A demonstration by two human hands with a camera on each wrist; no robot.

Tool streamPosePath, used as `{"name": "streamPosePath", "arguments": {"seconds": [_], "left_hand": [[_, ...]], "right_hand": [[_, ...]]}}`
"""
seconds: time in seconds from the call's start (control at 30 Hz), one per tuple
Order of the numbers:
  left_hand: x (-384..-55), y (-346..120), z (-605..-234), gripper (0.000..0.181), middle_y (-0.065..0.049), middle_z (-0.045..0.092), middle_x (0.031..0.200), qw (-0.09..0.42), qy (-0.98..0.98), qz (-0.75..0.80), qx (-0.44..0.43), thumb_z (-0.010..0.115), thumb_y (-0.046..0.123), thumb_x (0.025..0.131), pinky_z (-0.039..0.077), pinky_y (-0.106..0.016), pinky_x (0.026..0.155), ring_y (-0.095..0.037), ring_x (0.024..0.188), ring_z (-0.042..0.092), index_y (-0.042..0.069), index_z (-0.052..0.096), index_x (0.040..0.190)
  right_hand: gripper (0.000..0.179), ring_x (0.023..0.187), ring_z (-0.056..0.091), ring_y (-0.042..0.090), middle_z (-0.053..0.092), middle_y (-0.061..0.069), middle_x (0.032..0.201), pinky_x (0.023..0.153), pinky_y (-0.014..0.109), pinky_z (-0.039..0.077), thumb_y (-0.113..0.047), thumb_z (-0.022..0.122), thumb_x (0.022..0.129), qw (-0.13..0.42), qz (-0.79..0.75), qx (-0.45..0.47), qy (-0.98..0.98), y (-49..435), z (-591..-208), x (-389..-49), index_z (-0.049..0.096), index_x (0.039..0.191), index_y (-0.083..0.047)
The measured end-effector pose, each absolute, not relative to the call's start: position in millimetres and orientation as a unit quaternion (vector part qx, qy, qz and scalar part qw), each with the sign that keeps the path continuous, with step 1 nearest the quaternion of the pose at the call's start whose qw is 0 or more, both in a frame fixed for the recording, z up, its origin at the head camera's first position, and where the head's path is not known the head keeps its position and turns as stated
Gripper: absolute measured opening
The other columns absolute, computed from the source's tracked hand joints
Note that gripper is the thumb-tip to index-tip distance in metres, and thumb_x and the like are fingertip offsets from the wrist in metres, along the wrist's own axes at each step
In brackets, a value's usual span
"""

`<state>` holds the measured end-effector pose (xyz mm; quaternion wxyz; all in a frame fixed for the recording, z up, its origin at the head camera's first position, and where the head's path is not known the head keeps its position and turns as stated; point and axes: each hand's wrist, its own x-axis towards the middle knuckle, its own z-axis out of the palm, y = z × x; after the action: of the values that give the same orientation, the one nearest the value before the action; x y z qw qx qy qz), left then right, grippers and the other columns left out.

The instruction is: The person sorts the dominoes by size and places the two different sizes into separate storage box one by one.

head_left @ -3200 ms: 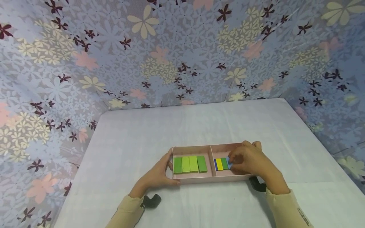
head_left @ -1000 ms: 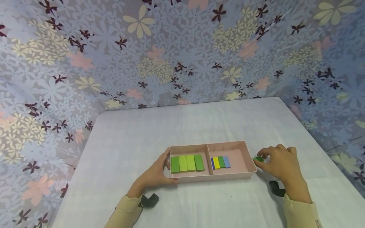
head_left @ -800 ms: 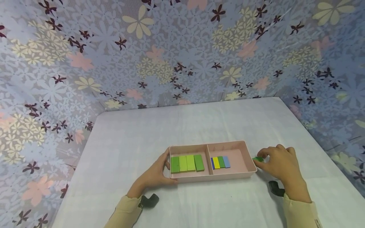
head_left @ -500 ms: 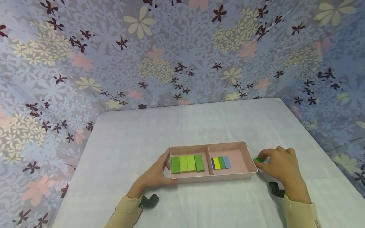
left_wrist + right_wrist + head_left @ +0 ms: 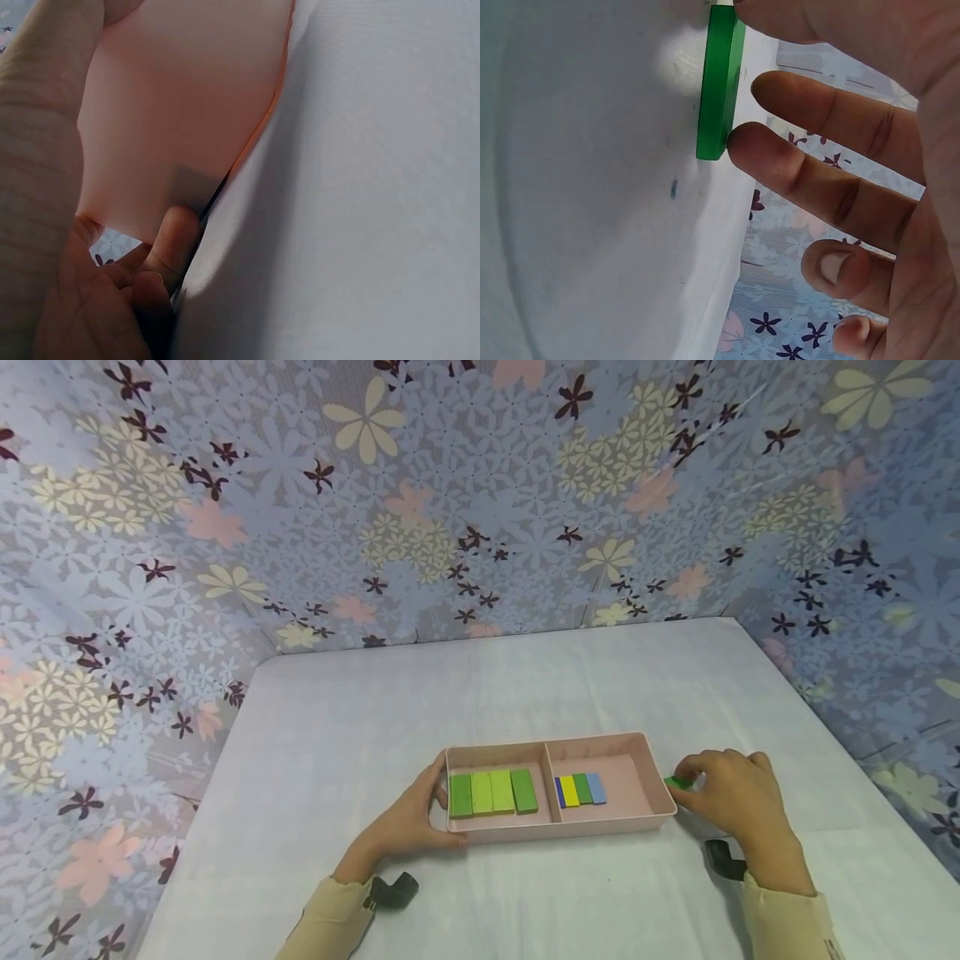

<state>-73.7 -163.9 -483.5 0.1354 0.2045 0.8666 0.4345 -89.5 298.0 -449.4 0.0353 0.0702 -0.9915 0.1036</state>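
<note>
My left hand [image 5: 408,814] grips the left end of a pink two-compartment tray [image 5: 555,828], its thumb along the front wall; the left wrist view shows fingertips against the tray's pink wall [image 5: 172,97]. Just beyond the tray's right end, my right hand [image 5: 738,793] has thumb and fingertips around a green block [image 5: 678,782]. In the right wrist view this flat green block [image 5: 720,82] is on the white surface, between the thumb at one end and a fingertip at the other. The remaining fingers stand apart from it.
Several green and lime blocks [image 5: 492,791] lie side by side in the left compartment. Smaller blue, yellow, green and light blue blocks [image 5: 581,789] line the divider in the right one. A white cloth [image 5: 465,693] covers the table; floral fabric [image 5: 480,493] rises behind.
My right hand has left the light blue block in the right compartment and moved right, to the green block outside the tray. Over the last second both hands stay nearly still.
</note>
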Motion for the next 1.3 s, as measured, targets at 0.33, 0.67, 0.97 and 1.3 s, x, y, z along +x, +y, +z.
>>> {"name": "streamPosePath", "arguments": {"seconds": [0.33,0.67,0.97,1.3], "left_hand": [[-72.4,-163.8,-484.1,0.129,0.004,0.048,0.105,0.137,0.864,0.438,0.206,0.085,0.053,0.061,0.040,-0.028,0.077,-0.011,0.091,0.049,0.025,0.001,0.154],[-71.9,-163.3,-485.8,0.129,0.004,0.047,0.108,0.136,0.862,0.441,0.211,0.085,0.053,0.061,0.040,-0.029,0.077,-0.010,0.091,0.049,0.023,0.001,0.154],[-70.5,-163.2,-485.9,0.129,0.005,0.046,0.109,0.139,0.863,0.438,0.209,0.085,0.053,0.061,0.041,-0.028,0.077,-0.010,0.091,0.049,0.024,0.002,0.154],[-73.8,-164.4,-485.5,0.126,0.006,0.048,0.104,0.128,0.868,0.432,0.210,0.086,0.052,0.060,0.042,-0.028,0.070,-0.010,0.087,0.048,0.035,0.002,0.153]], "right_hand": [[0.019,0.065,0.055,0.015,0.067,-0.008,0.075,0.069,0.047,0.030,-0.041,0.078,0.071,0.030,0.109,0.077,-0.991,296.5,-447.3,-86.7,0.072,0.076,-0.024],[0.019,0.063,0.056,0.014,0.069,-0.006,0.079,0.063,0.042,0.038,-0.037,0.078,0.072,0.003,0.124,0.068,-0.990,296.6,-448.7,-83.6,0.073,0.082,-0.022],[0.026,0.063,0.058,0.016,0.070,-0.003,0.085,0.054,0.039,0.043,-0.042,0.077,0.073,-0.007,0.131,0.062,-0.989,296.5,-447.9,-82.6,0.074,0.086,-0.020],[0.031,0.073,0.063,0.028,0.068,0.014,0.102,0.057,0.045,0.047,-0.042,0.078,0.072,0.014,0.128,0.064,-0.990,297.3,-448.0,-85.4,0.075,0.088,-0.016]]}}
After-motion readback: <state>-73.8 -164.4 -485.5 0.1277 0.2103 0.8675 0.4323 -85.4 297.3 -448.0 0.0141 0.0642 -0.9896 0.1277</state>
